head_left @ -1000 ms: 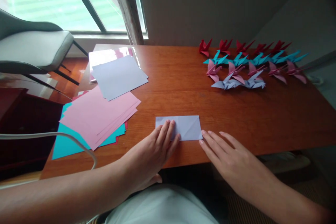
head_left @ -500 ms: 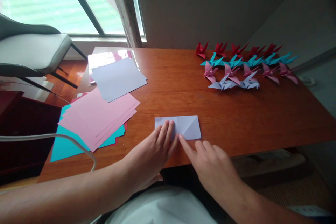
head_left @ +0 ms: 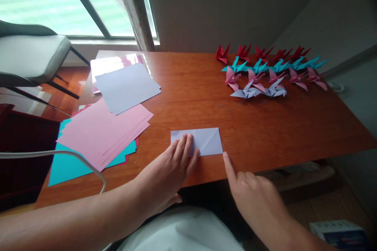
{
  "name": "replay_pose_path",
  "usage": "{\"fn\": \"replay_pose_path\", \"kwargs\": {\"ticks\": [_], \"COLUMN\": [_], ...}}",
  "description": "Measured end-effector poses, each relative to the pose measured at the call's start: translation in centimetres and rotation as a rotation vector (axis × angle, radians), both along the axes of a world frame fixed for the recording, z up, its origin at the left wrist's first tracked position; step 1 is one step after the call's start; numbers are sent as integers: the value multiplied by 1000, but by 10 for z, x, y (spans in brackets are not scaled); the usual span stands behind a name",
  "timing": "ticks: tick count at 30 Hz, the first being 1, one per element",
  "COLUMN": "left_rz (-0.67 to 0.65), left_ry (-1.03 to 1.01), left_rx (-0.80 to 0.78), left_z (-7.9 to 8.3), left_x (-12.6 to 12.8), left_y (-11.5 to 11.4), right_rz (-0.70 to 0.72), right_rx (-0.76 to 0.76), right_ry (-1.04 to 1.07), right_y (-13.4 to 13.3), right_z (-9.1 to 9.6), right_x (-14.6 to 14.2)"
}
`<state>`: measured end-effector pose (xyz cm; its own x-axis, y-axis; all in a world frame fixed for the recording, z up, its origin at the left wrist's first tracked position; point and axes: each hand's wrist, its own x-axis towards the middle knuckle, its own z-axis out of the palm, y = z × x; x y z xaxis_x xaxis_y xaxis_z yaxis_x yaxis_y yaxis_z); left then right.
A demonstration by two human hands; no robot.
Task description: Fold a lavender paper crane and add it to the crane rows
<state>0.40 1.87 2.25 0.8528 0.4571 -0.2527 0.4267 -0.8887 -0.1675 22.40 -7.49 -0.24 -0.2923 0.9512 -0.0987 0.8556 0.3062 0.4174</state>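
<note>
A pale lavender sheet of origami paper (head_left: 208,141), folded into a flat rectangle, lies near the table's front edge. A diagonal crease crosses its right part. My left hand (head_left: 178,160) is open and lies with its fingers flat across the paper's left part, covering some of it. At the paper's lower right corner is the tip of my right hand's (head_left: 250,188) stretched index finger. The other fingers of that hand are curled, and nothing shows in them.
Pink sheets (head_left: 103,129), turquoise sheets (head_left: 73,168) and lavender sheets (head_left: 128,86) lie on the left of the wooden table (head_left: 188,102). Rows of folded cranes in red (head_left: 223,54), turquoise (head_left: 235,66), pink (head_left: 232,79) and lavender (head_left: 247,92) stand back right. A white cable (head_left: 79,157) hangs at left.
My right index finger has slid rightward along the paper's lower edge, from beside my left hand to the right corner. My left hand stays on the paper. The view has shifted slightly.
</note>
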Motion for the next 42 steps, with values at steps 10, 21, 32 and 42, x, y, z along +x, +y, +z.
{"fn": "replay_pose_path", "kwargs": {"ticks": [10,21,32,42], "left_rz": [-27,47,91,245], "left_ry": [-30,-41,105,5], "left_rx": [44,129,384,291], "left_z": [-13,-21,-36,-15], "left_x": [2,6,-1,-26], "left_y": [-2,-10,-43,-53], "right_rz": [48,81,85,87], "right_rx": [99,143,112,129], "right_ry": [333,371,366,394], "right_y": [55,51,52,52], "right_z": [16,-10,-11,-13], "right_x": [-23,-34,-35,-33]}}
